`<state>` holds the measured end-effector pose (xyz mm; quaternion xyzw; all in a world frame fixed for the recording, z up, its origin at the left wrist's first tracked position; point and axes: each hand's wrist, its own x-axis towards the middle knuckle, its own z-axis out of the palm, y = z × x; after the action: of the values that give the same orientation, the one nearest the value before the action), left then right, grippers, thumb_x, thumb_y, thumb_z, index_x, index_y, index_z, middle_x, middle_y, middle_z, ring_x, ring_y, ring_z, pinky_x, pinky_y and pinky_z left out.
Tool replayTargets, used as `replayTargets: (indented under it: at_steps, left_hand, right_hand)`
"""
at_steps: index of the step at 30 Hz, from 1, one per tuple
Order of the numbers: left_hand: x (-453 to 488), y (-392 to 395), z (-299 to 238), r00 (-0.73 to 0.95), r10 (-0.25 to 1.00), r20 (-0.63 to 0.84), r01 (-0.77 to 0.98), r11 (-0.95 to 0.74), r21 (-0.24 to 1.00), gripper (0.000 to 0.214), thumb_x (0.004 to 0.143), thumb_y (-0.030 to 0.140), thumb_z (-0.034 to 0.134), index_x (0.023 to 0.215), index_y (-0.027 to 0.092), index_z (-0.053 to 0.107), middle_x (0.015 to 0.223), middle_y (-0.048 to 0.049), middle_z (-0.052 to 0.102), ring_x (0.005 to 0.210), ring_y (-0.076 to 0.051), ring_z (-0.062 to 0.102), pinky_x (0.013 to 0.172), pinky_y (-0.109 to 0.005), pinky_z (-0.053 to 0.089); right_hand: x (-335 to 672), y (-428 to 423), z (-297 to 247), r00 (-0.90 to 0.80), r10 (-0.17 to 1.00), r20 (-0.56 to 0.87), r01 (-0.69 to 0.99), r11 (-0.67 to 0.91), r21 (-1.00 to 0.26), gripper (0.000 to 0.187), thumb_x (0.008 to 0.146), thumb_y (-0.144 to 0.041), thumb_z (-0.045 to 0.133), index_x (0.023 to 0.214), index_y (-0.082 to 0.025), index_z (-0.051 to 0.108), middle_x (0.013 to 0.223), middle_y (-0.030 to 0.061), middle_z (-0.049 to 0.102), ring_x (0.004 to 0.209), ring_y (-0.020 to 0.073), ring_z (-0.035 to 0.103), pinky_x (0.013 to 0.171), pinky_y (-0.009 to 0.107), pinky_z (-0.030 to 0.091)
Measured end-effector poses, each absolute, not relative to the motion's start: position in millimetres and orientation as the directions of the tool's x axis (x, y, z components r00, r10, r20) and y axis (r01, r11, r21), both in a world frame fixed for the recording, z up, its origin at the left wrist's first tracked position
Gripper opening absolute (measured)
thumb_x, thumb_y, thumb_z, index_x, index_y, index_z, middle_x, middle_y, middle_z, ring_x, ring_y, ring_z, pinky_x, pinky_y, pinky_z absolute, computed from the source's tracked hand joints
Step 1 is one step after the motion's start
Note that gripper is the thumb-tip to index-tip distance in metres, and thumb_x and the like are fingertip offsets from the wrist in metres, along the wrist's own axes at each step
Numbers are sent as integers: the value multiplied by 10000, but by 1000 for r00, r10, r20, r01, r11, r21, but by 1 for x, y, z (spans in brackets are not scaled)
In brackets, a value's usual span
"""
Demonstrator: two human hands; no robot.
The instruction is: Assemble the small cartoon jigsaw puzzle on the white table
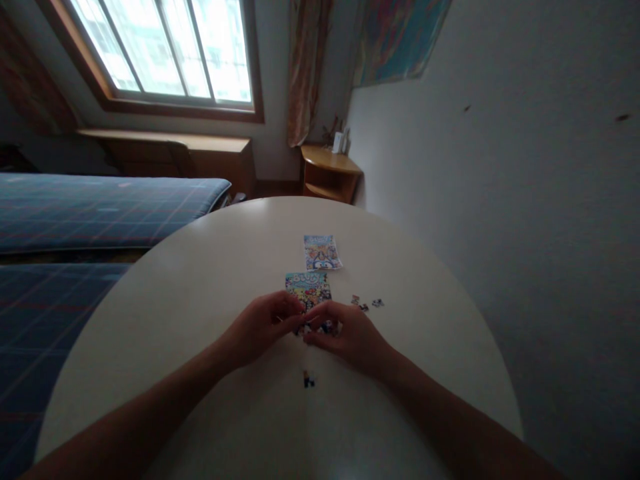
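A colourful, mostly assembled jigsaw puzzle [309,281] lies flat on the round white table [210,267], its lower part covered by my fingers. My left hand [263,327] is at the puzzle's lower left, fingers curled and thumb stretched toward the right hand; a thin pale edge shows at its fingers, too small to name. From the right, my right hand [345,330] reaches over the lower edge, index finger and thumb apart with puzzle print visible between them. The fingertips of both hands meet or nearly meet. A single loose puzzle piece [309,379] lies nearer to me.
Beyond the puzzle lies a printed picture sheet [321,253]. Several loose pieces [378,303] are to the right of my right hand. A plaid-covered bed [100,213] stands left of the table, a white wall [500,200] on the right, a corner cabinet [330,160] behind.
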<state>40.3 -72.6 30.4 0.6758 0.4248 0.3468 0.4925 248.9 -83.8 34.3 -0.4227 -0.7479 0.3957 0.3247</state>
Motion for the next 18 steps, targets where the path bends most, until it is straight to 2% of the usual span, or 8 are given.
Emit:
replayTargets:
  at_steps: [3, 9, 14, 18]
  left_hand:
    - [41, -73, 26, 392, 920, 15, 153, -81, 985, 232, 780, 355, 699, 862, 148, 632, 758, -27, 708, 702, -164, 676, 660, -277, 543]
    - [38, -72, 27, 429, 897, -102, 153, 40, 987, 176, 707, 273, 711, 839, 157, 695, 790, -27, 747, 750, -171, 696, 759, -295, 543]
    - [38, -73, 32, 410, 906, -107, 273, -10, 962, 147, 723, 262, 647, 798, 160, 723, 722, -18, 731, 682, -157, 673, 663, -246, 524]
    - [40, -77, 35, 406, 911, -72, 406, -109, 907, 126, 737, 237, 612, 772, 170, 713, 739, -9, 729, 704, -155, 670, 671, -234, 518]
  right_hand:
    - [247, -85, 36, -420, 894, 158, 394, 337, -855, 169, 745, -245, 797, 887, -208, 713, 810, -4, 748, 723, 141, 679, 662, 243, 491]
    - [248, -84, 36, -405, 886, 227, 517, 427, -742, 153, 733, -247, 818, 802, -214, 686, 829, 4, 738, 783, 165, 674, 772, 301, 486]
    - [250, -81, 34, -491, 834, 252, 530, 516, -673, 186, 723, -189, 825, 855, -227, 701, 861, -1, 736, 854, 165, 668, 826, 298, 461]
    - [249, -80, 34, -536, 807, 249, 552, 558, -620, 140, 748, -156, 789, 827, -213, 689, 833, -2, 731, 833, 163, 660, 825, 298, 446]
